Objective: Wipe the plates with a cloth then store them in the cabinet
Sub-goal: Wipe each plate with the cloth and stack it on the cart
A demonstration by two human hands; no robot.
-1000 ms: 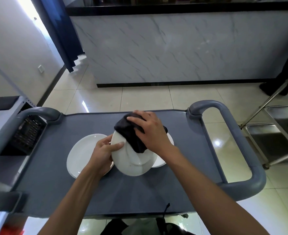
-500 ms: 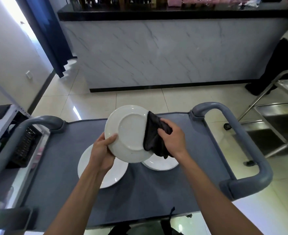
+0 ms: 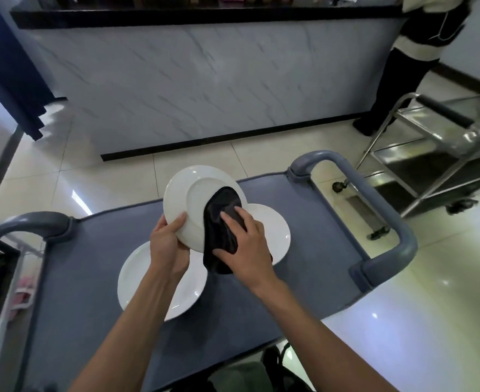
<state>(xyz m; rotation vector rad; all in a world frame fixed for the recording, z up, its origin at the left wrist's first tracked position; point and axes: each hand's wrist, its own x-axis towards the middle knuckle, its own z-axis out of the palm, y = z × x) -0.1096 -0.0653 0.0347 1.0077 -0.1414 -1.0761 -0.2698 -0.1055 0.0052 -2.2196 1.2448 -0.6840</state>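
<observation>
The left hand grips the raised white plate by its near-left rim, thumb on the face that looks toward the camera and the other fingers hidden behind. I judge this hold is chosen so that the plate stands tilted, clear above the cart, with most of its face free for wiping. The right hand presses a black cloth against the right part of this plate; its fingers lie on the cloth and bend over it, and the cloth's lower end hangs below the rim. Probably the left hand gives the counter-force for the rubbing.

Two more white plates lie flat on the grey cart top: one near and left, one right, partly behind the hands. So I count three plates, one cloth, two hands. The cart has two grey handles, left and right. No cabinet is visible, so storing is not yet begun.
</observation>
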